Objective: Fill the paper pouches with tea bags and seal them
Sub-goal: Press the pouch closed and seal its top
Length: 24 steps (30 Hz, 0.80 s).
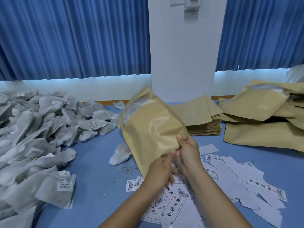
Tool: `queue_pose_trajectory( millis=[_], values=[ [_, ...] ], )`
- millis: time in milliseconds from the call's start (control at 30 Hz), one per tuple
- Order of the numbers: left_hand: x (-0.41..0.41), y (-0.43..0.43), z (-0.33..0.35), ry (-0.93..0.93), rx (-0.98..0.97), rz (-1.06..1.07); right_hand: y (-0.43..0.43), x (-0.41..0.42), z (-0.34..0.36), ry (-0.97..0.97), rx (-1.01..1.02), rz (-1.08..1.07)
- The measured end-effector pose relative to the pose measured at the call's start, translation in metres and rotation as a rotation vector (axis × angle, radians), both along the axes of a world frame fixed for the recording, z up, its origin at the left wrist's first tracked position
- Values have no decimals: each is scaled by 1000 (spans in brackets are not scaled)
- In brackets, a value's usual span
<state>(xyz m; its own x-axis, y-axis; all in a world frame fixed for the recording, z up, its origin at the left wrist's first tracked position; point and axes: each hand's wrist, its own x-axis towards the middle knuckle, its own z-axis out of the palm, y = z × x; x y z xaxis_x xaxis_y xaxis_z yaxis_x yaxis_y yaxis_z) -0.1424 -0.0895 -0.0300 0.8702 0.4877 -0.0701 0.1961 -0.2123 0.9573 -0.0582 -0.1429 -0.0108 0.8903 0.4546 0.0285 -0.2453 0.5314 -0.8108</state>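
Nearest to the camera lie the printed labels [177,204], spread on the blue counter [98,162] under both forearms, just below the paper pouch [153,129]. I judge that they wait there for the sealing step. Well to the left of the pouch is the big heap of tea bags [41,129], within easy reach for filling. One loose tea bag [120,153] lies just beside the pouch's left edge. The left hand [162,171] is at the pouch's lower edge, but it is blurred, so I cannot tell whether it grasps or only supports. The pouch is held above the counter and tilted, with its open mouth pointing up and away, probably so that the content settles to the bottom. The right hand [187,150] pinches its lower right corner, thumb in front. Behind the pouch to the right is a stack of flat pouches [202,119]. Further right are the bulging pouches [256,104], apparently already filled.
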Motion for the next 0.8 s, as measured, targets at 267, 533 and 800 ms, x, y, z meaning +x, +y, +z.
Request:
queue_pose_trajectory(
  millis=[267,533,800],
  values=[
    [-1,50,-5,-563,-747,499,14,-18,-14,167,-6,135],
    [-3,69,-13,-385,-625,594,8,-11,-24,300,-182,143],
    [-4,61,-10,-359,-680,487,3,-7,-25,214,-307,42]
  ],
)
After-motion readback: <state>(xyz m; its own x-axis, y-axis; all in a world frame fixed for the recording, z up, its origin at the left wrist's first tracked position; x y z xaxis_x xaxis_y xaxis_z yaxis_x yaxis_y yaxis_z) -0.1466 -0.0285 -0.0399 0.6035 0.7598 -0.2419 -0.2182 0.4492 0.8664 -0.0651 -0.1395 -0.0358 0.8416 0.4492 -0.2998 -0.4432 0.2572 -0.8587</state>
